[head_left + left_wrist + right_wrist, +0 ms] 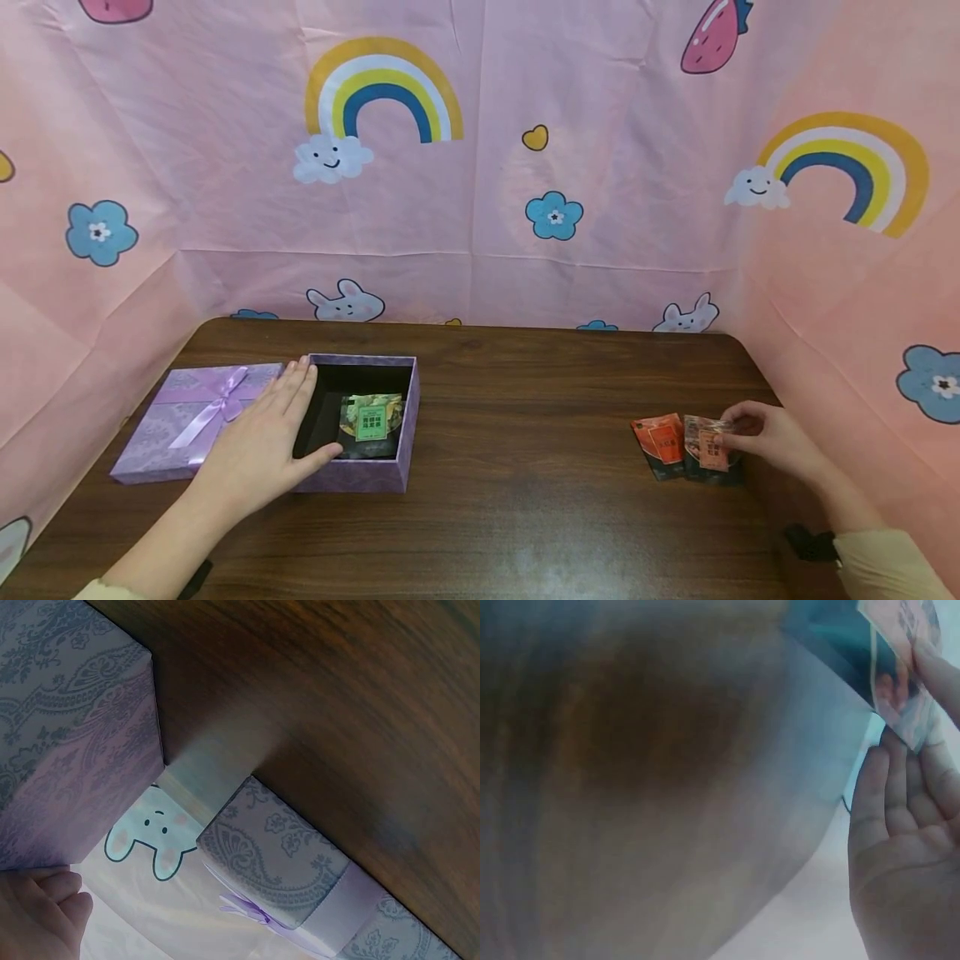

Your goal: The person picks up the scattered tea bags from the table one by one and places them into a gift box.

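Note:
My left hand [258,446] rests on the left wall of an open purple gift box [409,417], fingers straight along the rim and thumb over the front edge. Inside the box lies a tea packet with a green label [371,422]. At the table's right side my right hand [783,443] pinches the right edge of a tea packet with an orange-pink label [705,450] between thumb and fingers. In the right wrist view that packet [900,660] is tilted, its shiny wrapper bent. A red-labelled tea packet [663,444] lies just left of it, edges close together.
The purple box lid [168,417], with its ribbon bow [227,404], lies left of the box, partly behind my left hand. Pink patterned cloth [600,125] hangs round the back and sides of the brown wooden table [525,417].

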A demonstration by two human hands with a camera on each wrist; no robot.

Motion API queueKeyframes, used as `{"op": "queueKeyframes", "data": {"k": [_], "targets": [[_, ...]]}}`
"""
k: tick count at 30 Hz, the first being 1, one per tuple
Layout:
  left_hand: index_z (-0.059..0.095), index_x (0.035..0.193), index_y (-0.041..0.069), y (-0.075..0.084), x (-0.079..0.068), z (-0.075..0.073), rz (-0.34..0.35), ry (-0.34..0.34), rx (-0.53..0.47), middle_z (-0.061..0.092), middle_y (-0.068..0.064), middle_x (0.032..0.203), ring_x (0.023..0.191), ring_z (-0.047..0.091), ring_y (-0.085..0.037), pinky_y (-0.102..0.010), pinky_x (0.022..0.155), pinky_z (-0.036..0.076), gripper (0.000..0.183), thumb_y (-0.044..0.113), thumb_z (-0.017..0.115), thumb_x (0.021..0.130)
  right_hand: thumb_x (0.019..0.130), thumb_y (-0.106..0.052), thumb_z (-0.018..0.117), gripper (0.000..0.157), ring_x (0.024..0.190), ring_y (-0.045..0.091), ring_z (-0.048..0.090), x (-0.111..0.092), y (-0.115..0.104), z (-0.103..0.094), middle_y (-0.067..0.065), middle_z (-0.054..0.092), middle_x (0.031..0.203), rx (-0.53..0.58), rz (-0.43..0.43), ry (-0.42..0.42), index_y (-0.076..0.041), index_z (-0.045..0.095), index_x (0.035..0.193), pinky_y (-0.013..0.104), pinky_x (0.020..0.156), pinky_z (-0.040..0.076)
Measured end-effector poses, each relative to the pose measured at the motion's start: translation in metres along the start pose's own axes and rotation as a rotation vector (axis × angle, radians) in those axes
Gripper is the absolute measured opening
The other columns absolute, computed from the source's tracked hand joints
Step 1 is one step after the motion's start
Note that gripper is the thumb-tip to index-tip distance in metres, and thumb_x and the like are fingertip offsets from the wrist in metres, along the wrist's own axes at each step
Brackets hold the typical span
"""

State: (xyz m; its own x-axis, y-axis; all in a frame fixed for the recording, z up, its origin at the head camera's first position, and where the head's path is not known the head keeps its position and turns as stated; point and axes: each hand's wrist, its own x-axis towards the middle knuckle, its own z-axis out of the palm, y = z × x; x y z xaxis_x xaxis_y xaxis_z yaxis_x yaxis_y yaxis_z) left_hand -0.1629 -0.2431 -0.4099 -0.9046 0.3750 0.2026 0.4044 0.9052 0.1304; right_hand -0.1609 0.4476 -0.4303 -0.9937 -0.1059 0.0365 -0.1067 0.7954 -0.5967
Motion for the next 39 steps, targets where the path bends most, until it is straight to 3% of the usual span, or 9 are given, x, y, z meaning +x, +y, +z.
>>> {"op": "queueKeyframes", "data": {"k": [5,8,18,27,31,39], "targets": [[0.022,0.167,-0.005,0.000,-0.001,0.000,-0.002,0.002,-0.002,0.022,-0.027,0.174,0.160,0.028,-0.047,-0.060,0.131,0.027,0.111,0.067,0.067,0.094,0.094,-0.002,0.077,0.007,0.071,-0.002,0.061,0.004,-0.005,-0.008,-0.014,0.071,0.079,0.057,-0.032,-0.042,0.003,0.075,0.097,0.021,0.062,0.055],[0.022,0.167,-0.005,0.001,-0.002,0.001,-0.001,0.006,0.000,0.021,-0.027,0.175,0.160,0.028,-0.047,-0.060,0.132,0.026,0.111,0.067,0.066,0.095,0.095,-0.003,0.077,0.006,0.073,-0.003,0.061,0.007,-0.013,-0.013,-0.016,0.071,0.081,0.066,-0.056,-0.054,0.002,0.078,0.096,0.022,0.063,0.056],[0.024,0.166,-0.006,0.002,-0.003,0.000,-0.003,0.011,0.014,0.024,-0.026,0.174,0.160,0.030,-0.047,-0.059,0.131,0.028,0.110,0.067,0.066,0.095,0.101,-0.009,0.072,0.016,0.074,0.000,0.073,0.026,-0.054,-0.018,-0.012,0.079,0.085,0.129,-0.052,-0.048,0.005,0.078,0.105,0.024,0.066,0.063],[0.021,0.167,-0.005,0.002,-0.001,-0.002,-0.009,-0.011,0.014,0.021,-0.026,0.175,0.161,0.027,-0.046,-0.059,0.131,0.028,0.112,0.068,0.065,0.095,0.099,-0.004,0.073,0.015,0.073,0.002,0.074,0.055,-0.097,-0.001,-0.013,0.078,0.084,0.211,-0.135,0.015,0.007,0.078,0.107,0.023,0.066,0.063],[0.023,0.166,-0.006,0.002,0.000,-0.002,-0.006,-0.007,0.021,0.023,-0.027,0.174,0.160,0.029,-0.046,-0.059,0.131,0.029,0.111,0.069,0.065,0.095,0.101,-0.007,0.072,0.016,0.074,0.002,0.074,0.067,-0.114,0.009,-0.009,0.079,0.085,0.232,-0.156,0.023,0.005,0.078,0.109,0.024,0.067,0.064],[0.023,0.166,-0.006,0.003,0.000,-0.003,-0.009,-0.014,0.018,0.023,-0.027,0.174,0.160,0.029,-0.047,-0.061,0.129,0.031,0.111,0.069,0.065,0.095,0.102,-0.007,0.070,0.018,0.078,0.001,0.076,0.092,-0.150,0.031,0.013,0.080,0.095,0.312,-0.182,-0.005,0.006,0.077,0.112,0.029,0.074,0.067]]}}
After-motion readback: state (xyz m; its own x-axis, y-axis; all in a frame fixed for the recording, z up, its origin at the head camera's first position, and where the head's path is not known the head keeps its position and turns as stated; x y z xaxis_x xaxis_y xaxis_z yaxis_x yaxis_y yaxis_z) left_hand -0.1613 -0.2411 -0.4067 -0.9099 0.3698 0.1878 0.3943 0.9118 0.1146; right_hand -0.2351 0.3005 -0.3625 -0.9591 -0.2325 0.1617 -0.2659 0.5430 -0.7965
